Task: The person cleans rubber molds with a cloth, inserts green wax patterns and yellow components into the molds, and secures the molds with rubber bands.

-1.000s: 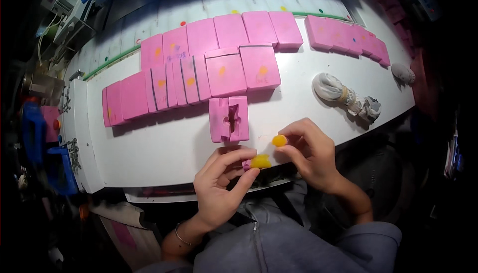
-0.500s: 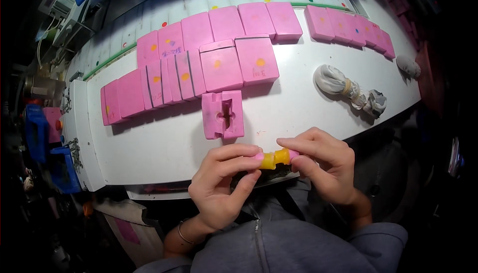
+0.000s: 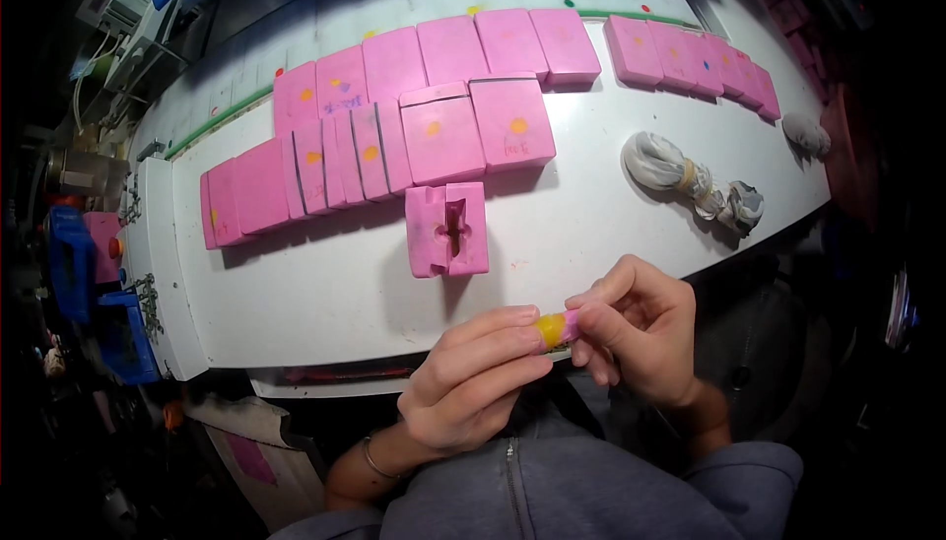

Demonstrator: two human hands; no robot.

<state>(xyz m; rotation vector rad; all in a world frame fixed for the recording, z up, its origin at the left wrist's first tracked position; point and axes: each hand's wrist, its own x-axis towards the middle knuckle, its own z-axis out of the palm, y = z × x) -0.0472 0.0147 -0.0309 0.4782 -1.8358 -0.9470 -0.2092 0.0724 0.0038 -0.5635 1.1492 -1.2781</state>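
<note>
A small yellow-and-pink piece (image 3: 550, 331) is held between the two hands, just beyond the near edge of the counter (image 3: 296, 313). Its left end is gripped by the left hand (image 3: 471, 380), whose fingers are laid along it from above; the thumb is hidden. Its pink right end is pinched between the thumb and forefinger of the right hand (image 3: 645, 335), with the other fingers curled loosely below. Whether one body or two parts set end to end are being held cannot be told, as much is covered by the fingers.

For work of this kind, it seems best that both ends be kept in one line and that pressure be shared evenly, so the soft-looking yellow middle is not squeezed out of shape or bent. The right pinch is best kept light and close to the end, and the middle left uncovered so that it can be watched.

Ahead of the left hand, well apart from it, a pink block with a slotted cavity (image 3: 475, 259) is stood on the counter. Beyond it, rows of pink blocks (image 3: 441, 136) are set; ahead and to the right of the right hand, a banded pale bundle (image 3: 655, 161) is laid.
</note>
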